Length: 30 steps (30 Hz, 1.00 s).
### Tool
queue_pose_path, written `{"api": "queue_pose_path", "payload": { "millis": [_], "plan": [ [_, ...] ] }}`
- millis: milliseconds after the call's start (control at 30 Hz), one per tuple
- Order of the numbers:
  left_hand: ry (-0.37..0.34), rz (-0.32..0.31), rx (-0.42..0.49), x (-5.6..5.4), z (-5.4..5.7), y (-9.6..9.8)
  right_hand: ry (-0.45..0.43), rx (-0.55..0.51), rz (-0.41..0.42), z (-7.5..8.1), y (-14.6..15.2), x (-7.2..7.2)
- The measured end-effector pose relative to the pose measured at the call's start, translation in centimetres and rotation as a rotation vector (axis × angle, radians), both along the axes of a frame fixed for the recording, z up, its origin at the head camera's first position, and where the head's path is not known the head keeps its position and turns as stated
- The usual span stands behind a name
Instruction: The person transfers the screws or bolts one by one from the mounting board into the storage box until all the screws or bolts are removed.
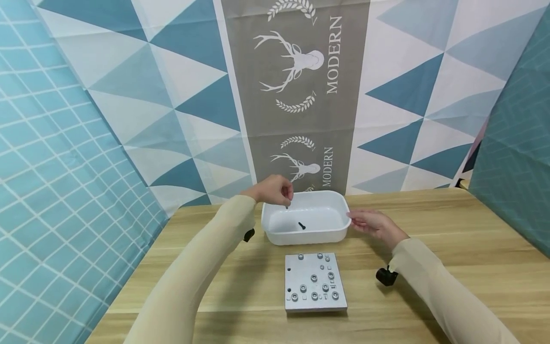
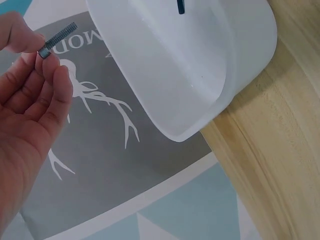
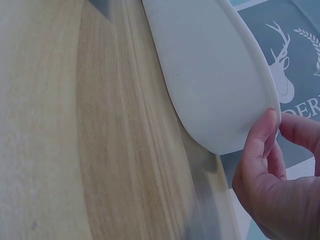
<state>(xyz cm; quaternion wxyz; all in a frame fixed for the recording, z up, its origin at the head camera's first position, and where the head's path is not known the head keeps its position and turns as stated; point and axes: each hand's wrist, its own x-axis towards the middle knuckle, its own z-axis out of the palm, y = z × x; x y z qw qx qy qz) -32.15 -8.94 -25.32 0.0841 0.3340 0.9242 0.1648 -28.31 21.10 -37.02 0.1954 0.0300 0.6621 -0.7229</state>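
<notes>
Over the left side of a white plastic tub (image 1: pixel 305 237), my left hand (image 1: pixel 275 189) pinches a small socket head screw (image 2: pixel 61 36) by its head. The threaded end points away from the fingertips in the left wrist view. Another dark screw (image 1: pixel 302 225) lies on the floor of the tub. My right hand (image 1: pixel 373 223) pinches the tub's right rim between thumb and fingers, as the right wrist view shows (image 3: pixel 280 175). In front of the tub sits a silver metal plate (image 1: pixel 296 272) with several socket head screws set in it and a couple of bare holes at its left.
All of this stands on a wood-grain table (image 1: pixel 429 224). Behind the tub, a patterned cloth (image 1: pixel 301 119) hangs at the table's back edge. Blue checked cloth (image 1: pixel 64 167) closes off the left side, and a green-blue cloth (image 1: pixel 515 157) the right.
</notes>
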Motion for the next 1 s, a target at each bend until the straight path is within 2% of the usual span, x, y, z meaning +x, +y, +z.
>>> {"api": "queue_pose_path", "payload": {
  "millis": [333,600,800,1000],
  "plan": [
    [-0.023,0.037,0.020,-1.4,-0.1,0.9,0.033,0.060,0.039,-0.3,0.2,-0.3],
    [0.031,0.008,0.027,-2.8,0.5,1.0,0.018,0.050,0.011,-0.3,0.1,-0.3],
    [0.011,0.026,0.065,-3.3,0.2,1.1,0.020,0.031,0.014,-0.2,0.1,-0.2],
    [-0.005,0.039,0.132,-3.5,-0.8,1.6,0.006,0.000,-0.015,-0.3,0.1,-0.2]
  ]
}}
